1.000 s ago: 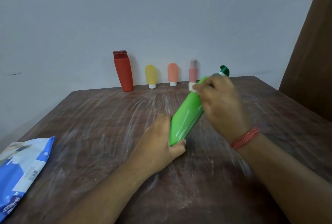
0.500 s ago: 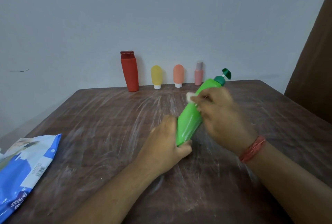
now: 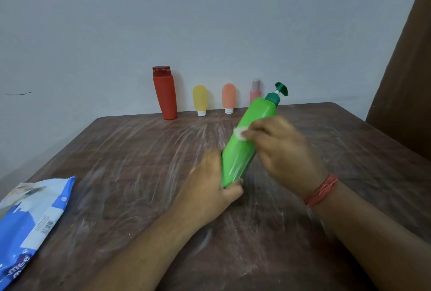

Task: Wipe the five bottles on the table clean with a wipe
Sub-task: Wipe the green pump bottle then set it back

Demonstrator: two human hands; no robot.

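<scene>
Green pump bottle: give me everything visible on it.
The green pump bottle is a tall, glossy, plastic-looking body in bright green with a darker green collar and pump head on a pale stem. It is held tilted, pump end up and away toward the wall. The left hand grips its base; the right hand presses a small white wipe against its upper half. Whether its base touches the table is hidden.
</scene>
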